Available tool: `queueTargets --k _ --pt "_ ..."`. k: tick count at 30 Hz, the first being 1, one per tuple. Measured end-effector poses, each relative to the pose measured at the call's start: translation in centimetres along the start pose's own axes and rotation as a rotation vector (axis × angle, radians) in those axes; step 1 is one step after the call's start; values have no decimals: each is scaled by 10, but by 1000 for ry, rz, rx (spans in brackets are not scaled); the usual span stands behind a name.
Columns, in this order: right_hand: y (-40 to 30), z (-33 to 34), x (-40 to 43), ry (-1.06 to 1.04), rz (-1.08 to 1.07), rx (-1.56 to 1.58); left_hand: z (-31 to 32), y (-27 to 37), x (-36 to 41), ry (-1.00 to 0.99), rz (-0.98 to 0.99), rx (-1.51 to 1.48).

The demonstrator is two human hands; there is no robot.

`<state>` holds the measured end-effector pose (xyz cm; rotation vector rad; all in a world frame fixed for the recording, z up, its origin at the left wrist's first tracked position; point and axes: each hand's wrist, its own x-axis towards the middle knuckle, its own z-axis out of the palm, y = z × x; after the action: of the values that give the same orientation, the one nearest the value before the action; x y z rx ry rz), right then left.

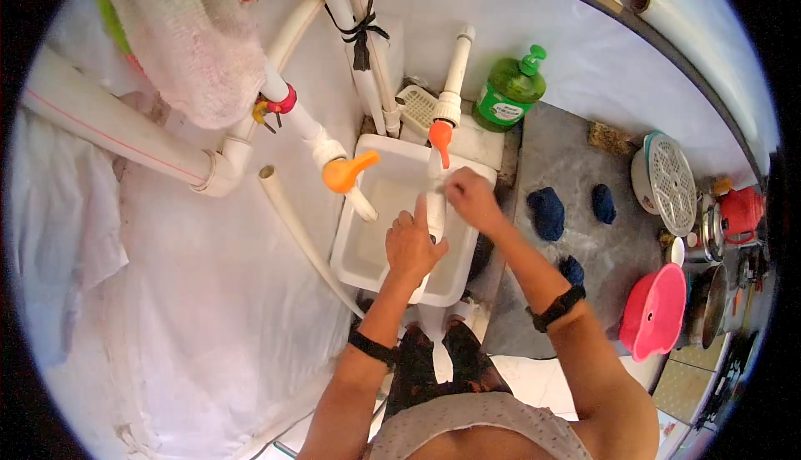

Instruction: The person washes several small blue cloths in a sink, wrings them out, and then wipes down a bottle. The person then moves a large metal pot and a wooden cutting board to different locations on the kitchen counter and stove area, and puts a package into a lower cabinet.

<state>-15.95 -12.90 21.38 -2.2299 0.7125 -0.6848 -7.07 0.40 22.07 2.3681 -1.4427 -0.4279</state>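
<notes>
My left hand (413,244) is over the white sink (343,266), its index finger stretched out alongside the white plastic tap spout (436,213) and its thumb apart. Nothing shows in it. Just right of the spout is my right hand (468,194), blurred, with its fingers curled. Whether it touches the spout or holds something small is unclear. Above both hands, the tap's orange-red valve handle (441,138) points down toward the sink. A second tap with an orange lever (347,172) reaches over the sink's left side.
Three dark blue cloth lumps (546,213) lie on the grey slab (588,297) at right. Beyond them are a pink basin (654,313) and a perforated steamer tray (669,185). A green pump bottle (508,94) stands behind the sink. A towel (188,53) hangs upper left.
</notes>
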Motion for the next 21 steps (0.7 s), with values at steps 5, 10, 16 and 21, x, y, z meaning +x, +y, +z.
queueTargets --k 5,10,16,21 --pt "11 12 -32 -96 666 837 5 1 2 56 -15 -43" --pt "10 20 -49 19 736 1009 21 -11 -5 10 84 -274" --pt "13 22 -53 -16 708 1110 45 -15 7 -101 -75 -1209" --pt "-2 6 -36 27 374 553 38 -5 -1 -159 -109 -1454"
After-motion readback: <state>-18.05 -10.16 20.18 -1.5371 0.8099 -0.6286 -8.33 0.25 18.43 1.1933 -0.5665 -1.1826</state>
